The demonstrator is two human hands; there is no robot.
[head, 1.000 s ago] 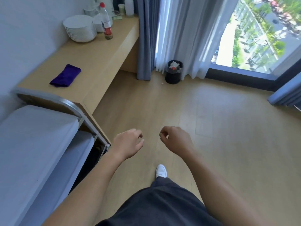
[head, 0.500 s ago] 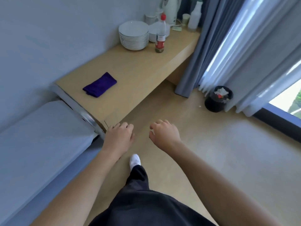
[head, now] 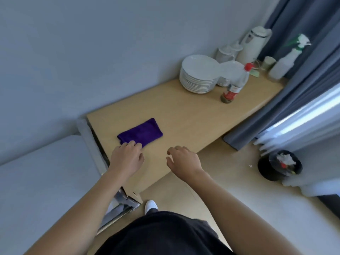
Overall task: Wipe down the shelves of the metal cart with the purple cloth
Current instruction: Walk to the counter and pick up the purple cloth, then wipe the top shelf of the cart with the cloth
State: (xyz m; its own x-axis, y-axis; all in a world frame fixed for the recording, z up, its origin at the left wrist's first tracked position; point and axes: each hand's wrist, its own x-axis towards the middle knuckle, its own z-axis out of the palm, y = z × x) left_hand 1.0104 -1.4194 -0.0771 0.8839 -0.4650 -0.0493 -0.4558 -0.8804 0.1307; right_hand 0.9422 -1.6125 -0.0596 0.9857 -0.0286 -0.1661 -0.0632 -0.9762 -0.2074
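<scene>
— Both hands have come forward since a moment ago. They hung over the floor by the cart (head: 46,181) then, and now the left hand (head: 127,159) is out over the counter (head: 193,115), right at the cloth (head: 140,134).

— Has the cloth moved?

— No, it lies where it lay: folded flat on the counter, near the end that meets the cart.

— Is the hand holding it?

— Its fingertips (head: 131,144) rest on the near edge of the cloth, only slightly bent. They touch it, and the cloth lies flat under them, unlifted.

— And the other hand?

— The right hand (head: 184,161) hovers over the counter's front edge, beside the left and apart from the cloth. Its fingers are loosely curled and it holds nothing.

— Where does the cart stand?

— Against the wall to the person's left, its end touching the end of the counter. I see its grey top and a shiny metal corner down by the person's white shoe (head: 150,206).

— What else is on the counter?

— At the far end, well apart from the cloth, there is a stack of plates (head: 199,74) with a red-capped bottle (head: 235,83) just beside it. Behind those stand a white kettle (head: 252,45) and a sprayer (head: 287,59), close to the curtain (head: 294,92). A black bin (head: 265,172) sits on the floor below the curtain.
</scene>
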